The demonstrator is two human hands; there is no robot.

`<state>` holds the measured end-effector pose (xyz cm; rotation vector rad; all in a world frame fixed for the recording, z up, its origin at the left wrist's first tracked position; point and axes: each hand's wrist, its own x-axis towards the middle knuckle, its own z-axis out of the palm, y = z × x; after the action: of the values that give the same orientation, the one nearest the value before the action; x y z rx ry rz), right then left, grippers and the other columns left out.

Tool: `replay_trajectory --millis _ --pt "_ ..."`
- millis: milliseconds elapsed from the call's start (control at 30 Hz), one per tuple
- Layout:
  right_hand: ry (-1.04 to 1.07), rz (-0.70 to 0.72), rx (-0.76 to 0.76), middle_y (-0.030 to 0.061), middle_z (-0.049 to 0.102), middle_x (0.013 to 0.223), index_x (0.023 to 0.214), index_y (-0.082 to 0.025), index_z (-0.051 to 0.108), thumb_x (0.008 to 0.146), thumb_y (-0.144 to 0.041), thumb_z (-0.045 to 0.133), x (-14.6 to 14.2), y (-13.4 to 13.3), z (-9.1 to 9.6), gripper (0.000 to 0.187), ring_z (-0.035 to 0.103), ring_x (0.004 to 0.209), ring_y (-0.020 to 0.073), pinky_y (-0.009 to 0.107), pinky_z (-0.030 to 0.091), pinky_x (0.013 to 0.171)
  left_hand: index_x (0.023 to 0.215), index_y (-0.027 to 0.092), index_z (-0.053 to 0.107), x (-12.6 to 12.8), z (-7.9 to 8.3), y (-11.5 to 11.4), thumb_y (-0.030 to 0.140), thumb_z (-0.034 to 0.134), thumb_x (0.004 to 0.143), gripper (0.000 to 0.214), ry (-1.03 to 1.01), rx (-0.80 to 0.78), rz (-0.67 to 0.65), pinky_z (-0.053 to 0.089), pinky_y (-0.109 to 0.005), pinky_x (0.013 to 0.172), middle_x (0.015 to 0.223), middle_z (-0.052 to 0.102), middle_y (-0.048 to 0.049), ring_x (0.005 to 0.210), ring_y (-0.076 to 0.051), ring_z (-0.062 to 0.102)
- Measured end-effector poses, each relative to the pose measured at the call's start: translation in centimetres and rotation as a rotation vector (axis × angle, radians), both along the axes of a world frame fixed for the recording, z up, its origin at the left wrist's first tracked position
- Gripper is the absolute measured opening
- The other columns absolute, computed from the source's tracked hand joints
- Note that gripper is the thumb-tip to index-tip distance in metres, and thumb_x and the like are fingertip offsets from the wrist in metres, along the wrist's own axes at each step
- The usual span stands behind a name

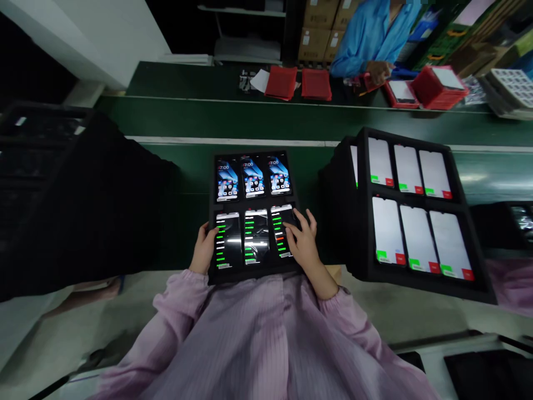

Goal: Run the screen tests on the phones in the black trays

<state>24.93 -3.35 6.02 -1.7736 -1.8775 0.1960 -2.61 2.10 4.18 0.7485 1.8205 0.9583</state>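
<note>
A black foam tray (211,183) holds two rows of three phones in front of me. The far row (252,176) shows home screens; the near row (255,235) shows dark lists with green bars. My left hand (204,249) grips the tray's near left edge, thumb on the near left phone (227,239). My right hand (302,238) lies on the near right phone (280,222), fingers spread, fingertips on its screen. Both arms wear pink sleeves.
A second black tray (366,233) at the right holds several phones with white screens. Dark stacked trays (50,194) stand at the left. Beyond the green conveyor (250,119), a person in a blue coat (366,39) works beside red trays (437,86) and cardboard boxes (320,28).
</note>
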Motion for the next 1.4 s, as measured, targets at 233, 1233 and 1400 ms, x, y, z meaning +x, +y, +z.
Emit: replay_trajectory --millis 233,1233,1400 --pt "-0.019 0.032 -0.066 0.0059 0.045 0.166 0.122 -0.028 0.079 0.105 -0.028 0.047 -0.9 0.3 0.7 0.036 0.016 0.161 0.0411 0.072 0.031 0.122 0.118 0.026 0.064 -0.2 0.5 -0.6 0.031 0.060 0.071 0.048 -0.093 0.031 -0.023 0.055 -0.037 0.087 0.103 0.072 -0.0021 0.095 -0.023 0.068" --pt "0.150 0.103 0.080 0.0051 0.057 0.155 0.123 -0.029 0.077 0.106 -0.020 0.043 0.2 -1.2 0.2 0.039 0.032 0.155 0.0301 0.059 0.040 0.122 0.122 0.025 0.062 -0.4 0.0 -0.2 0.036 0.061 0.082 0.042 -0.081 0.051 -0.026 0.054 -0.033 0.100 0.124 0.072 -0.0052 0.118 -0.024 0.066" --pt "0.078 0.259 -0.014 0.0061 0.054 0.158 0.117 -0.029 0.079 0.103 -0.022 0.053 -0.9 -1.6 0.9 0.031 0.027 0.158 0.0331 0.061 0.040 0.122 0.144 0.027 0.054 -1.7 -0.5 -1.5 0.032 0.062 0.079 0.066 -0.117 0.026 -0.165 0.054 -0.037 0.106 0.131 0.073 -0.0044 0.125 -0.027 0.066"
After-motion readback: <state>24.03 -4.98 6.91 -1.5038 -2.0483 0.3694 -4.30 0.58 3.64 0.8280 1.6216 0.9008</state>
